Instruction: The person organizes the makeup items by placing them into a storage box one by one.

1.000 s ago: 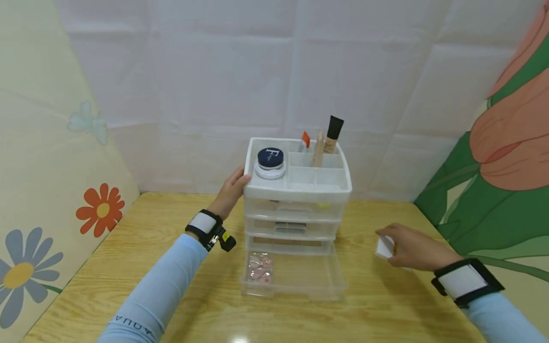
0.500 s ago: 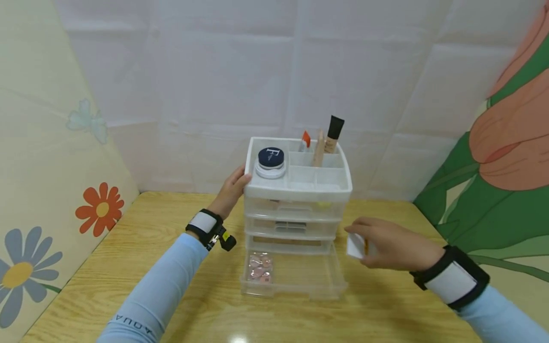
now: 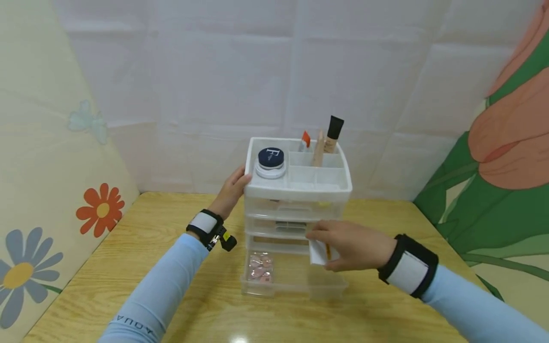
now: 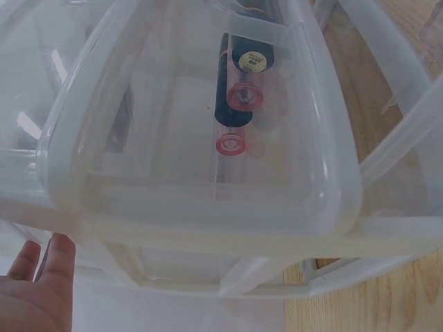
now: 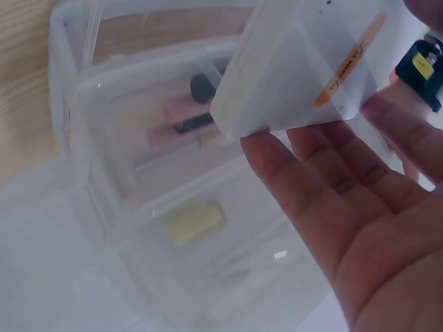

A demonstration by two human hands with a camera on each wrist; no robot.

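Observation:
A drawer organizer (image 3: 296, 193) in white and clear plastic stands on the table. Its bottom drawer (image 3: 296, 288) is pulled out, with a clear pack of round pinkish pieces (image 3: 260, 267) at its left. My left hand (image 3: 230, 193) rests against the organizer's upper left side, fingers fairly straight. My right hand (image 3: 353, 245) pinches a flat white box (image 5: 304, 66) with an orange printed stripe, above the right part of that drawer. In the left wrist view, pink-ended dark tubes (image 4: 234, 104) show through a drawer.
On top sit a navy-lidded round compact (image 3: 270, 158), a black-capped tube (image 3: 334, 133), a beige tube (image 3: 319, 150) and an orange-tipped item (image 3: 305, 140). A yellow object (image 5: 194, 221) shows through a drawer. White cloth (image 3: 214, 85) hangs behind the wooden table (image 3: 184, 286).
My right hand has carried the white box leftward from the table's right side to over the open bottom drawer. My left hand stays against the organizer.

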